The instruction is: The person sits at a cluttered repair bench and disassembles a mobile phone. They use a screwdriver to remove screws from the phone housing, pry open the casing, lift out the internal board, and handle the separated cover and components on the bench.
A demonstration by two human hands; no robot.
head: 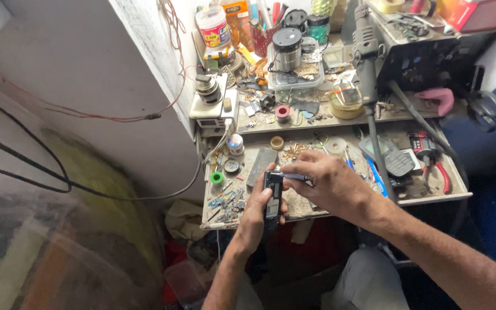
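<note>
Holding a small dark phone upright over the near edge of the pull-out shelf, the left hand wraps it from below with fingers closed around its sides. The right hand comes in from the right and pinches a thin blue-handled tool against the phone's top end, thumb and fingers closed on it.

The shelf's near lip runs just behind the hands; below it open room drops to the person's lap. To the left a rough white wall closes in tightly, with a red wire and black cables draped across it.

The shelf's surface is grimy and strewn with small metal bits. A green tape roll lies near its left edge, red-handled pliers at its right, and a grey keypad phone between. A thick black cable crosses it from the far bench.

Far back, a white plastic jar with a red label stands at the left, a round metal canister with a dark lid near the middle, and a shallow yellow dish to the right.
</note>
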